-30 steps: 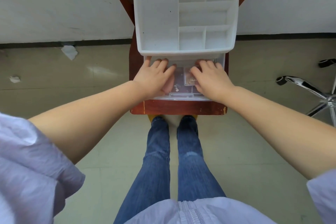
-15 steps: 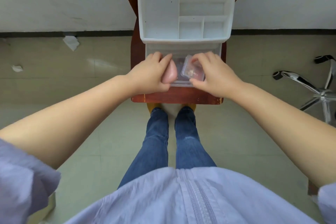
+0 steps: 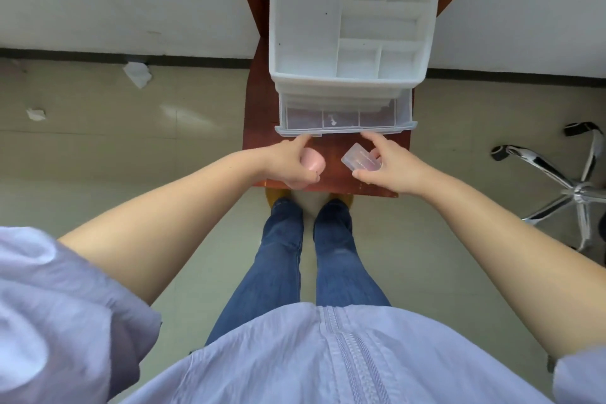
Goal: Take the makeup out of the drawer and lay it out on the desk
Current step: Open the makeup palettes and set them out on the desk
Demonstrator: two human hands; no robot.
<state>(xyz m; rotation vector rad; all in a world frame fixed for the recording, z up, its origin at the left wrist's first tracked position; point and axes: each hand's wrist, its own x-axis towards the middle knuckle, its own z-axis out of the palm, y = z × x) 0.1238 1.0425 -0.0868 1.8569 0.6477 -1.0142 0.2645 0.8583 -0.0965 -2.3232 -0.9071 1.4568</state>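
Note:
A white plastic organizer with empty top compartments stands on a small red-brown wooden surface. Its clear bottom drawer is pulled out and looks nearly empty. My left hand is just in front of the drawer, closed around a pink makeup sponge, with its index finger touching the drawer's front lip. My right hand grips a small clear makeup case, tilted, above the wood; its index finger reaches toward the drawer's front edge.
The wooden surface is narrow, with floor on both sides. A chrome chair base stands at the right. Crumpled paper scraps lie on the floor at the left by the wall. My legs in jeans stand at the near edge.
Both hands have come back out of the drawer toward me, the left carrying the pink sponge, the right the clear case. The drawer now shows no large items.

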